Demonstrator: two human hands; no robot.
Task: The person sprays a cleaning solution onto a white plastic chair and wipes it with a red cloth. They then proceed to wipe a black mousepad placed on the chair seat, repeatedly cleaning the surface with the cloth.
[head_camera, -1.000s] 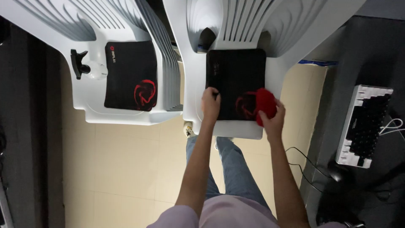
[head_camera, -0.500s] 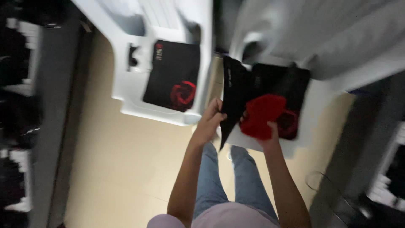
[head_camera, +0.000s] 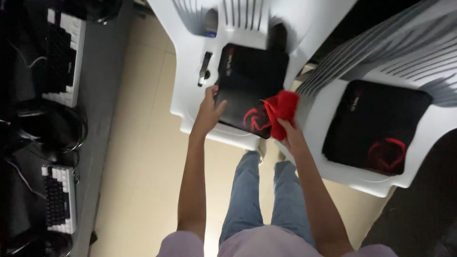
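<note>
the black mouse pad (head_camera: pixel 251 93) lies flat on the seat of the near white chair (head_camera: pixel 190 102), its long axis running from the chair's back toward the front edge, slightly tilted, with the red emblem at the front end. the left hand (head_camera: pixel 207 112) grips the pad's left front edge, fingers curled over it. the right hand (head_camera: pixel 288 134) is closed around a bunched red cloth (head_camera: pixel 282 108), which rests on the pad's front right corner, just beside the emblem.

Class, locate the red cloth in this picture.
In the head view, centre: the red cloth is held by the right hand over the black mouse pad on the left white chair.
</note>
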